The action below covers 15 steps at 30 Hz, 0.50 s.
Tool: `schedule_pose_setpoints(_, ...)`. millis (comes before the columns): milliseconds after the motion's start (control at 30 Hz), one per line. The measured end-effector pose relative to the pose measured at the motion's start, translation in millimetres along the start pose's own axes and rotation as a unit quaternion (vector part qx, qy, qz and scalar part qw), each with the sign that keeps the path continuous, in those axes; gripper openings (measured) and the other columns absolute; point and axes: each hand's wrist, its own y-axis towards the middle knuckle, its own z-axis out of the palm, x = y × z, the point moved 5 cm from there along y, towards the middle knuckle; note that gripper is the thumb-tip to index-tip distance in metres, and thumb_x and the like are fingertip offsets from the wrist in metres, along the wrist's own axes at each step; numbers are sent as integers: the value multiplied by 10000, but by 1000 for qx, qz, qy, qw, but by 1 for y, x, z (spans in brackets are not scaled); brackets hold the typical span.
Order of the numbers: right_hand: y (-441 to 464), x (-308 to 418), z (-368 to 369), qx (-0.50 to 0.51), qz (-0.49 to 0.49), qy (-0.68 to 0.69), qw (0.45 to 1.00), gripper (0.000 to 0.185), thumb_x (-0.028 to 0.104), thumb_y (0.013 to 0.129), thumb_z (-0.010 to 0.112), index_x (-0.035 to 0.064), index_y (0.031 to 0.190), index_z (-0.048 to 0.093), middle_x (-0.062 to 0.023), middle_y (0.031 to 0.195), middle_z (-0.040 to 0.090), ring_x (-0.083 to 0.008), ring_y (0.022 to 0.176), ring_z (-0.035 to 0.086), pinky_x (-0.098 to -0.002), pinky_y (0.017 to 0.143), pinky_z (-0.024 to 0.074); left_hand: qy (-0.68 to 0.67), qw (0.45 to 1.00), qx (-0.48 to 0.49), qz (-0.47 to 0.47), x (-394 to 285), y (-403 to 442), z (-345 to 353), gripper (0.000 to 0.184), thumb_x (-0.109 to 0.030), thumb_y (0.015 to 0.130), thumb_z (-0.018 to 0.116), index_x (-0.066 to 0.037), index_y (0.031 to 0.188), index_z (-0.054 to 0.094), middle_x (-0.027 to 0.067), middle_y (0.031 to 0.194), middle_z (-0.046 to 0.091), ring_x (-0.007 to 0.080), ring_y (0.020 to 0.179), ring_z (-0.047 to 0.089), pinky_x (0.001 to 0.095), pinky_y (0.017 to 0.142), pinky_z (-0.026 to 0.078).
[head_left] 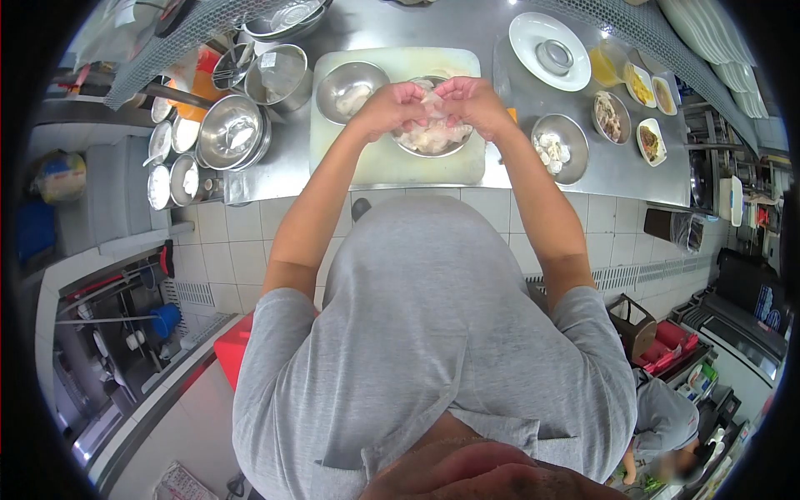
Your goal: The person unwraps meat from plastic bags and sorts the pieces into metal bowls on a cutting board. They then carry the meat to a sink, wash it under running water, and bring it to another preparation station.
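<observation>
My left hand [393,107] and my right hand [472,103] are raised close together, fingers bent inward. Between them they pinch a soft, pale piece of raw meat [432,103]; its exact kind is unclear. Just below sits a metal bowl [427,155] holding more pale raw meat [432,137], partly covered by my hands. To its left, a second metal bowl [333,87] contains a small amount of pale pieces [353,100]. Both bowls rest on a whitish cutting board [375,168].
At right are a metal bowl of white pieces [553,153], a white plate [527,40] and several small food dishes. Stacked metal bowls [228,133] and a pot [278,80] stand left. A mesh-covered rail [183,58] crosses upper left. Another person [663,417] is at lower right.
</observation>
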Motion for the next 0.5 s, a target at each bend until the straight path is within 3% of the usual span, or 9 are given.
schedule_pose_setpoints(100,3,-3,3,11,-41,19,999,300,0,803,757,-22,1084,653,-80,935,700,-124,757,656,-261,604,533,-121,993,10,5,16,8,-8,221,-205,966,639,-28,1098,641,28,901,664,100,742,622,248,638,515)
schedule_pose_setpoints(300,2,-2,2,3,-32,15,999,250,1,820,745,-10,1057,668,-63,913,701,-106,756,642,-239,597,509,-138,990,-23,-11,15,4,-9,215,-220,971,650,-28,1067,637,30,910,664,102,710,609,252,649,516)
schedule_pose_setpoints(500,1,5,5,-13,-61,56,997,180,42,815,775,6,976,704,-57,835,700,-101,626,580,-243,559,490,-46,997,-35,47,2,3,-9,204,-193,933,696,-36,1045,631,11,895,669,83,673,596,230,654,495)
